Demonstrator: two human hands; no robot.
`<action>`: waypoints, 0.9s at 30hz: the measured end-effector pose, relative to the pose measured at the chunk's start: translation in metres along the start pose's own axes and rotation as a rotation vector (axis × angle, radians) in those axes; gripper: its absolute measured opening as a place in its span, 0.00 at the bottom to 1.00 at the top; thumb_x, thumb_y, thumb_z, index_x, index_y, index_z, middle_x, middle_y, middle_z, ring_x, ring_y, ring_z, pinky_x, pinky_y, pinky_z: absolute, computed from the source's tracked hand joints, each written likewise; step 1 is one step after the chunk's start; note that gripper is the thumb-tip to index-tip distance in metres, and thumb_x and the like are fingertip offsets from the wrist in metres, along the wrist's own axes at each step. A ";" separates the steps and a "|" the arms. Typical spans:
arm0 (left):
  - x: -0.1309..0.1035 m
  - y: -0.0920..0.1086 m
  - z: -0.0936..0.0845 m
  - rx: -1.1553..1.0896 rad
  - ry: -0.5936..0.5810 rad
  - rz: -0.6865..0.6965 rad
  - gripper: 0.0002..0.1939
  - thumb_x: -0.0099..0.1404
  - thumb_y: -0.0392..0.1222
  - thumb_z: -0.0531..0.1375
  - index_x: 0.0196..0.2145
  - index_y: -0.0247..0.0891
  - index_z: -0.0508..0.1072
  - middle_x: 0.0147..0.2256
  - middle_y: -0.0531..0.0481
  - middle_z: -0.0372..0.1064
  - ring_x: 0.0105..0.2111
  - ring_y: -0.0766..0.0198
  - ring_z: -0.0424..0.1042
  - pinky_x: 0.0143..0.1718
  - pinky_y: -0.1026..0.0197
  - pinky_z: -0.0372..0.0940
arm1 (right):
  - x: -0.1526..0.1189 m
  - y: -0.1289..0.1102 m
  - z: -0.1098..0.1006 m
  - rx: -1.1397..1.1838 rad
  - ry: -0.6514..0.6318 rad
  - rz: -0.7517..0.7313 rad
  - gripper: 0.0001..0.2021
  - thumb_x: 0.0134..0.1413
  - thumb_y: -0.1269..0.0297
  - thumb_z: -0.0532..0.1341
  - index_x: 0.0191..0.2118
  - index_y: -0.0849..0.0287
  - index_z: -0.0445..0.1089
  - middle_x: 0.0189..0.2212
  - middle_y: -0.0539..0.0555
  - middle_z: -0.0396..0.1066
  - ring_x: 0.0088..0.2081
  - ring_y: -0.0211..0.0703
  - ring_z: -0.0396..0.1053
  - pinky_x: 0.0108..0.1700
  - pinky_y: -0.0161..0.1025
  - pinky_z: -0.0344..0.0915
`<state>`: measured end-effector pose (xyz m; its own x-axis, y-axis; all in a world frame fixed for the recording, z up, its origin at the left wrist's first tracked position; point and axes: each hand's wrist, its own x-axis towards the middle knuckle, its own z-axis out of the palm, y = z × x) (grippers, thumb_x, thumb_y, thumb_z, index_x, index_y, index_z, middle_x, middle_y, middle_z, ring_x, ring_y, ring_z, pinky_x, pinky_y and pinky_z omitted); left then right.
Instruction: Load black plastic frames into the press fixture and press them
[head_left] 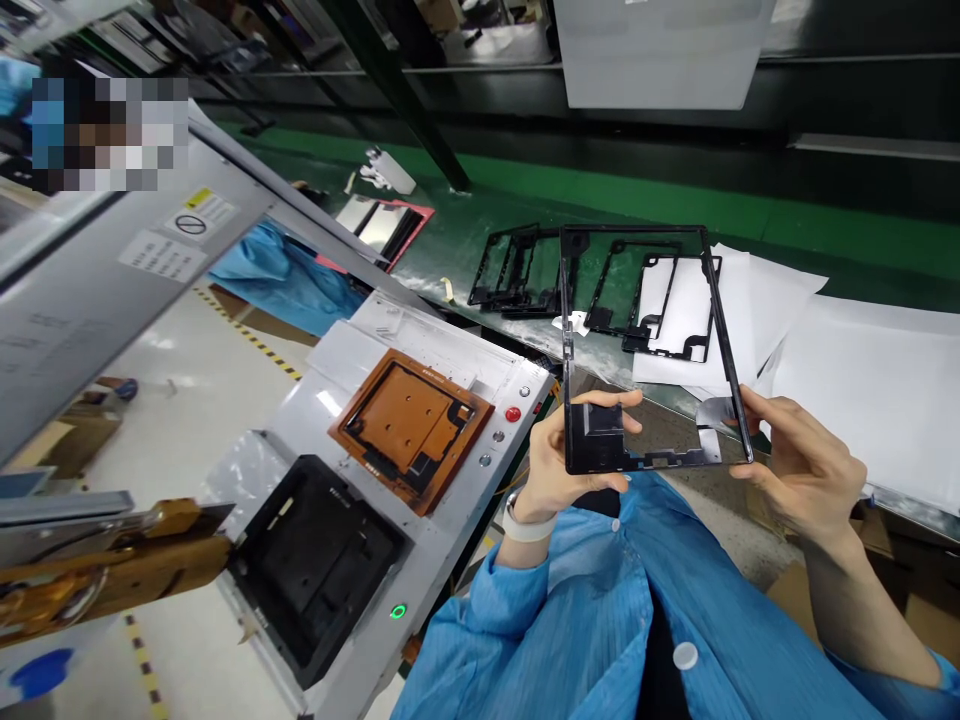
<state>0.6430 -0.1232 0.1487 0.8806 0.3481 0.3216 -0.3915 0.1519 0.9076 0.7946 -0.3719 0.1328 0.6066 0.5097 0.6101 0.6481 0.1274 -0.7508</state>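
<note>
A thin black rectangular frame [652, 462], like a tablet's bezel with a wide open middle, is held up in front of my chest. My left hand [551, 462] grips its lower left corner, thumb below and fingers behind the dark panel there. At the lower right corner, my right hand [806, 460] pinches the side rail beside a grey film piece [718, 418]. Beyond it, similar black frames [517, 268] lie on the green bench, and others [675, 340] rest partly on white sheets.
To the left stands a grey machine [450, 560] with an orange fixture [409, 425], a black tray fixture [315, 570], a red button [513, 414] and a lit green button [398, 611]. White paper [877, 400] covers the bench at right. A blue sleeve [289, 275] of another person shows behind the machine.
</note>
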 end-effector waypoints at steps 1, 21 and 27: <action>0.000 0.000 0.000 -0.008 -0.002 -0.006 0.40 0.55 0.54 0.86 0.62 0.42 0.82 0.61 0.34 0.83 0.50 0.51 0.89 0.53 0.59 0.83 | 0.000 -0.001 0.000 -0.002 0.000 0.000 0.39 0.64 0.51 0.80 0.76 0.45 0.73 0.52 0.58 0.83 0.42 0.52 0.76 0.41 0.52 0.75; 0.002 0.006 0.005 0.068 0.025 0.017 0.41 0.54 0.56 0.87 0.59 0.36 0.82 0.58 0.29 0.84 0.46 0.49 0.89 0.45 0.59 0.84 | -0.004 0.005 -0.001 -0.014 -0.023 0.055 0.37 0.64 0.50 0.80 0.76 0.40 0.73 0.49 0.57 0.83 0.42 0.52 0.76 0.40 0.53 0.78; 0.000 0.006 0.003 0.033 -0.023 0.041 0.40 0.56 0.54 0.86 0.62 0.40 0.82 0.60 0.31 0.83 0.47 0.51 0.89 0.47 0.60 0.83 | -0.003 0.002 -0.001 -0.026 -0.009 0.005 0.38 0.65 0.49 0.79 0.76 0.41 0.72 0.51 0.58 0.84 0.42 0.52 0.77 0.40 0.53 0.78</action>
<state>0.6413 -0.1255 0.1545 0.8699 0.3318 0.3649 -0.4189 0.1069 0.9017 0.7943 -0.3741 0.1298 0.6060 0.5177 0.6040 0.6568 0.1027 -0.7470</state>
